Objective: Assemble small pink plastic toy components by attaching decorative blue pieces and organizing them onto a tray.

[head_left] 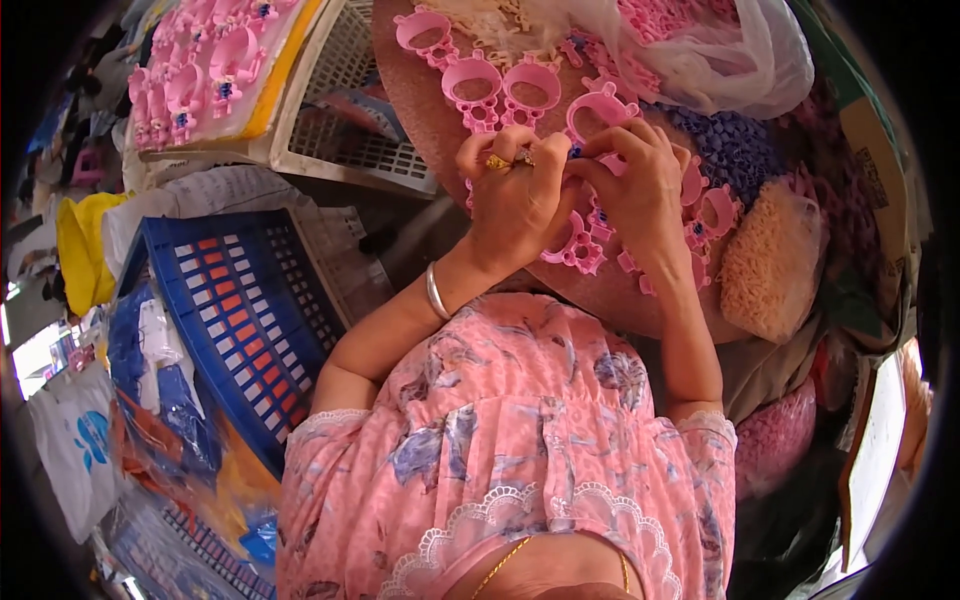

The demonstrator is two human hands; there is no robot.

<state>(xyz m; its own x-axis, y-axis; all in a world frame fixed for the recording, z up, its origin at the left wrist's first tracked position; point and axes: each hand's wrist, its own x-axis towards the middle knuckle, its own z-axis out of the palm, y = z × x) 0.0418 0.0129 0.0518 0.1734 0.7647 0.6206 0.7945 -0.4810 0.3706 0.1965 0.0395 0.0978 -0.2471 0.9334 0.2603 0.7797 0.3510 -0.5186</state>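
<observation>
Over the round table, my left hand (pixel 512 205) and my right hand (pixel 640 190) meet with their fingers closed in a pinch. Between the fingertips a small blue piece (pixel 575 152) shows, next to a pink ring-shaped plastic part (pixel 600 108). My fingers hide how the two join. Beyond my left hand lie pink plastic parts, each with a large ring (pixel 470 80) and a smaller shaped end. More pink parts (pixel 572 245), some with blue bits, lie under and between my wrists. Another ringed pink part (pixel 716 212) rests beside my right wrist.
The table (pixel 415 95) carries a blue heap (pixel 725 145), a clear bag of pink pieces (pixel 770 60), beige pieces (pixel 490 25) and a bag of peach pieces (pixel 770 265). At left stand a white crate (pixel 375 150), finished-looking pink parts (pixel 185 85) and a blue basket (pixel 160 235).
</observation>
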